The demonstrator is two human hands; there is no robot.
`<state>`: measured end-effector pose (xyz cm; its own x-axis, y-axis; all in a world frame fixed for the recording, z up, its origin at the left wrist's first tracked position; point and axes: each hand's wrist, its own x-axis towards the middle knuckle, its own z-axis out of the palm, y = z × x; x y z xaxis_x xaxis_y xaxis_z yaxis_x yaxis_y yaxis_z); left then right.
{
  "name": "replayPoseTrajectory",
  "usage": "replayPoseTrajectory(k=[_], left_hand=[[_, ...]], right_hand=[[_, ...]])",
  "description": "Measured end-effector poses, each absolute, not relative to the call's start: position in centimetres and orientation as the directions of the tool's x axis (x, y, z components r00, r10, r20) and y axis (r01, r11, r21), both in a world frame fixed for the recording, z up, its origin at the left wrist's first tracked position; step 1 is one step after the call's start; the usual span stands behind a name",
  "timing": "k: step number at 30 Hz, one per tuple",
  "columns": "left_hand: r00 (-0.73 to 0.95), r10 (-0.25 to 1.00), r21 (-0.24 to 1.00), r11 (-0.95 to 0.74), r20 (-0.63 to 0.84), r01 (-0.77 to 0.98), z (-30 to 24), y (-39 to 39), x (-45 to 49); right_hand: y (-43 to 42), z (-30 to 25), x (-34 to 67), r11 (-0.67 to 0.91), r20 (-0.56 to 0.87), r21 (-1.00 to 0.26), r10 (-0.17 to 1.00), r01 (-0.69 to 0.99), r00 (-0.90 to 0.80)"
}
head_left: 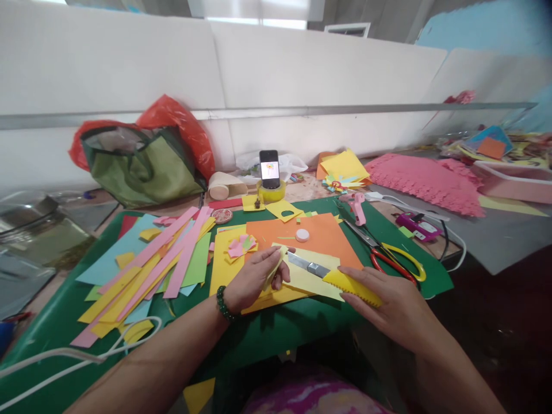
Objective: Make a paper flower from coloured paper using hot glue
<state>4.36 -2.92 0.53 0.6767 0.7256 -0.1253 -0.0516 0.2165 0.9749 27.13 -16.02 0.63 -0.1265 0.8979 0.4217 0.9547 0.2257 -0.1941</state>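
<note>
My left hand [259, 277] lies on a stack of yellow paper [302, 280] and pinches a narrow pale-yellow paper strip [276, 267] between thumb and fingers. My right hand [388, 302] grips a yellow utility knife [345, 282] by its ribbed handle, the metal blade pointing left towards the strip. The paper stack rests on a green cutting mat [207, 336]. An orange sheet [328, 233] with a small white round lid [302, 234] lies just behind the hands.
Pink, yellow and blue paper strips [150, 267] fan out at left. Red-and-yellow scissors [390, 257], a pink glue gun [357, 207] and a phone [269, 168] propped on a tape roll sit behind. A green bag [138, 167] and pink foam [422, 178] flank the back.
</note>
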Motion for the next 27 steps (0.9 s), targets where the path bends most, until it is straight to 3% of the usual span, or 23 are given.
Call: replayPoseTrajectory(k=[9,18,27], left_hand=[[0.686,0.718,0.974,0.216,-0.114,-0.064,0.7,-3.1,4.4],[0.701,0.702,0.981,0.191,-0.123,-0.019,0.9,-3.3,4.5],[0.730,0.663,0.967,0.253,-0.164,-0.012,0.7,-3.1,4.4]], right_hand=[[-15.8,0.4,27.1,0.225,0.436,-0.160,0.890,0.961,-0.136],[-15.2,0.2,26.0,0.223,0.558,0.024,0.805,0.974,-0.198],[-14.4,-0.4,24.7,0.239,0.593,-0.006,0.783,0.971,-0.189]])
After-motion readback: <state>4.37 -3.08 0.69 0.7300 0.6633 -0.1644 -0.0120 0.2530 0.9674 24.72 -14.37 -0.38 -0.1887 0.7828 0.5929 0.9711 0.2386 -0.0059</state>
